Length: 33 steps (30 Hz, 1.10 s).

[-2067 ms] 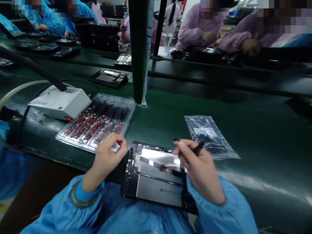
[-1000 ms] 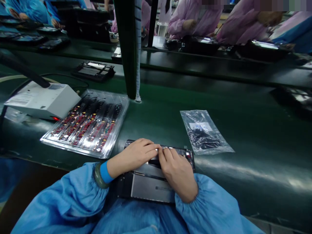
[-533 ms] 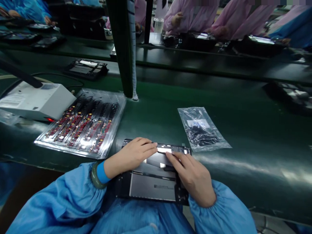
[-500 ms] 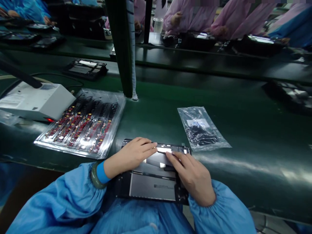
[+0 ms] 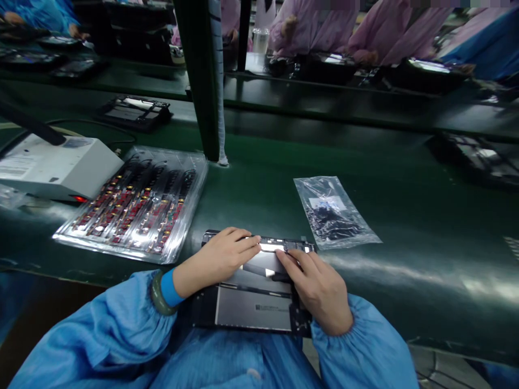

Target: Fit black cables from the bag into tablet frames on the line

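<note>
An opened tablet chassis (image 5: pixel 253 309) with a silver battery panel rests on my lap against the green belt's near edge. My left hand (image 5: pixel 219 259) lies on its upper left part, fingers stretched out and pressing near the top edge. My right hand (image 5: pixel 318 289) lies on the upper right part, fingers flat and pointing left toward the left fingertips. A bright reflective strip (image 5: pixel 271 247) shows between the fingertips. Neither hand holds anything.
A clear tray of red-and-black small boards (image 5: pixel 135 208) lies left, beside a white box (image 5: pixel 57 167) with a red light. A plastic bag of black parts (image 5: pixel 332 213) lies right. A green post (image 5: pixel 198 81) stands behind. Another chassis (image 5: pixel 133 112) rides the belt; people in pink work opposite.
About two seconds ago my right hand held a thin black tool and my left was by the tray. Both now lie flat on the chassis; my right fingers have slid slightly left.
</note>
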### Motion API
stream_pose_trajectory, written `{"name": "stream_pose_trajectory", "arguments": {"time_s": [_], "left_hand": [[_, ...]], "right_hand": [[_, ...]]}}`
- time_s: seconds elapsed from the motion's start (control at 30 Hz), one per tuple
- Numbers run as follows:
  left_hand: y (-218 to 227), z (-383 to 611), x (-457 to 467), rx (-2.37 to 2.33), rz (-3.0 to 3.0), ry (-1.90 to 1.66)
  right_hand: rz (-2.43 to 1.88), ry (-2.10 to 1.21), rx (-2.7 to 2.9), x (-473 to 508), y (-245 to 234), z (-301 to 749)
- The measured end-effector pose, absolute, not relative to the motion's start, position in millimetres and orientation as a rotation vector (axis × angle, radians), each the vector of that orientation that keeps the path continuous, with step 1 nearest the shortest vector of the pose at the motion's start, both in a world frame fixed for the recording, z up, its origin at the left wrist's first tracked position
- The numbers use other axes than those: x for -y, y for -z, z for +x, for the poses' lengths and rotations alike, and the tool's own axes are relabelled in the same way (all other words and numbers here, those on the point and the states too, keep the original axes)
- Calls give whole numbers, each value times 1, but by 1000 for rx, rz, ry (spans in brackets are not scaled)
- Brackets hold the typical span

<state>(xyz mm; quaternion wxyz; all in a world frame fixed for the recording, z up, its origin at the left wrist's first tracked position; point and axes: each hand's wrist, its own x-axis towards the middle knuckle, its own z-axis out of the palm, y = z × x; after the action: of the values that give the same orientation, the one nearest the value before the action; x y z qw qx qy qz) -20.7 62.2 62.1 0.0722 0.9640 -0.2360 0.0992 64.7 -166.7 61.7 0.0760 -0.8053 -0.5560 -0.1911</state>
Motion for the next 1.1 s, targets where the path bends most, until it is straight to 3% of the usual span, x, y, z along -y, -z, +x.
{"name": "stream_pose_trajectory", "arguments": {"time_s": [0.73, 1.1], "left_hand": [[-60, -20, -60, 701, 2917, -364], [-58, -17, -66, 625, 2794, -235]], "right_hand": [[-2480, 580, 1686, 168, -65, 64], [-2349, 498, 1100, 191, -52, 63]]}}
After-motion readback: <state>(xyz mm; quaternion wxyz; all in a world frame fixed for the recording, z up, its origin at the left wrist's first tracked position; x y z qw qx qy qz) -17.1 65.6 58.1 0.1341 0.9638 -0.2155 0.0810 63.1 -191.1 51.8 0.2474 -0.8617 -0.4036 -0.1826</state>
